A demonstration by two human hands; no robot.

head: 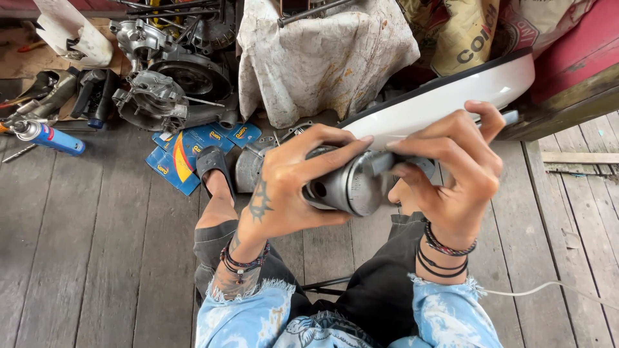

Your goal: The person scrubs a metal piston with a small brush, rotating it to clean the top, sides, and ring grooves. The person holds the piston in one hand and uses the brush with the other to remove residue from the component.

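Observation:
My left hand is wrapped around a grey metal piston, held up in front of me over my lap. My right hand pinches the piston's crown end with thumb and fingers and also grips a thin blue-handled tool, whose tip is hidden behind the fingers. Both wrists carry cord bracelets. My knees in dark shorts show below the hands.
A white scooter body panel lies behind the hands. Engine cases sit at the back left, a blue spray can at far left, blue packets on the plank floor, a stained cloth behind.

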